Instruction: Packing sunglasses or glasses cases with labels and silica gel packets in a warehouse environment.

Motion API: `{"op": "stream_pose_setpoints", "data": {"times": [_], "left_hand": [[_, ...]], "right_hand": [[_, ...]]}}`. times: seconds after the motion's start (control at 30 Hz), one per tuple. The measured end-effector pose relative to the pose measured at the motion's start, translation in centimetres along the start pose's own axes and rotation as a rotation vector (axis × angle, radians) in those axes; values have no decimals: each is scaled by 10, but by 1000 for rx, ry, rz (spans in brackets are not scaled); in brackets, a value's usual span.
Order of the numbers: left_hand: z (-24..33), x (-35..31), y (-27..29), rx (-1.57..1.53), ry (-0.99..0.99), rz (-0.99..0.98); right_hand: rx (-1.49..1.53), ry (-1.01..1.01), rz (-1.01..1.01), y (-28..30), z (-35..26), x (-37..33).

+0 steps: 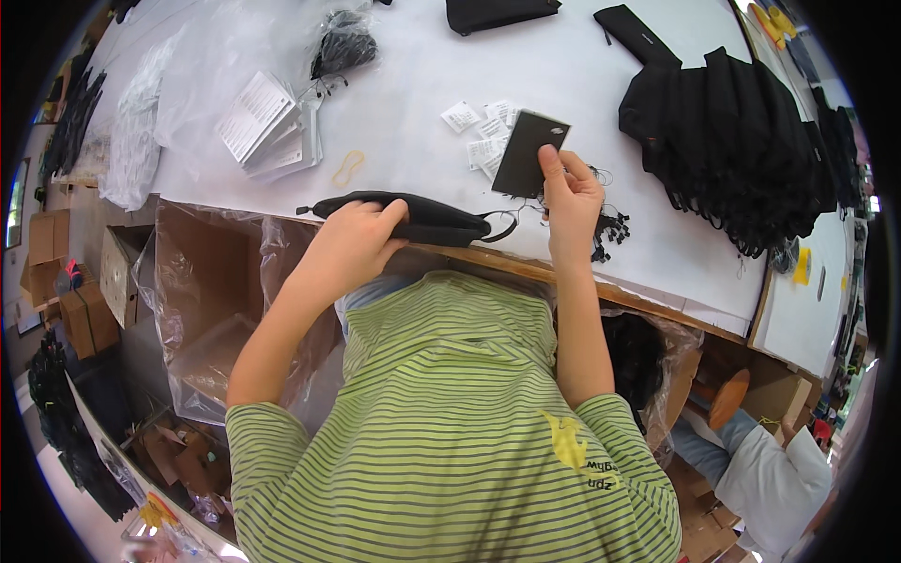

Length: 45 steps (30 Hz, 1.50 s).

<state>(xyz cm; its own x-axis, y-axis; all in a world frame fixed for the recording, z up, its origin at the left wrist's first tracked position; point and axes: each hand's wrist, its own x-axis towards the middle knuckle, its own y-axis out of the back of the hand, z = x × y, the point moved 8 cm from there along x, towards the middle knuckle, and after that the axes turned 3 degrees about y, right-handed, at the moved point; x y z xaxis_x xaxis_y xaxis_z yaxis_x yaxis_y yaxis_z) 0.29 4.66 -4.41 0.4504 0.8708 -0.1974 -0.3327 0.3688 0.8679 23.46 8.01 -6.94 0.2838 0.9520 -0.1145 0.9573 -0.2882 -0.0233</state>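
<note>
1. Left hand (352, 235) is gripping a black pouch (427, 218) lying at the near edge of the white worktop (422, 103); fingers (387, 214) are curling over its top and pressing together on it.
2. Right hand (571, 202) is holding up a dark card tag (528, 153) just right of the pouch; thumb and fingers are pinching its lower right corner, and the tag is standing tilted above the worktop.
3. Thin black strings (610, 228) are bunching on the worktop under and beside the right hand; cannot tell whether any is tied to the tag.
4. Small white paper slips (481, 131) are lying scattered just behind the tag.
5. Yellow rubber band (348, 168) is lying left of the slips, apart from both hands.
6. Stack of white printed cards (263, 120) is sitting further left, partly on clear plastic.
7. Clear bag of black bits (343, 45) is lying at the far side of the worktop.
8. Big pile of black pouches (737, 150) is taking up the right side, well apart from the hands.
9. Cardboard box lined with clear plastic (211, 281) is standing below the worktop edge at the person's left.
10. Another person in white and blue (765, 469) is sitting at lower right, hands not in view.
</note>
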Motion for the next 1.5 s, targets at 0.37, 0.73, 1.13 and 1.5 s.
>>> {"op": "stream_pose_setpoints", "data": {"times": [0.37, 0.73, 1.13, 1.5], "left_hand": [[14, -10, 14, -168, -183, 441], [15, 27, 32, -270, -164, 302], [-31, 183, -16, 183, -30, 143], [-10, 141, 9, -18, -214, 306]], "right_hand": [[-882, 701, -498, -83, -34, -45], [-1028, 744, -761, -79, -21, -54], [-1038, 679, -729, -80, -23, -36], [-970, 659, -726, -80, -19, -30]]}}
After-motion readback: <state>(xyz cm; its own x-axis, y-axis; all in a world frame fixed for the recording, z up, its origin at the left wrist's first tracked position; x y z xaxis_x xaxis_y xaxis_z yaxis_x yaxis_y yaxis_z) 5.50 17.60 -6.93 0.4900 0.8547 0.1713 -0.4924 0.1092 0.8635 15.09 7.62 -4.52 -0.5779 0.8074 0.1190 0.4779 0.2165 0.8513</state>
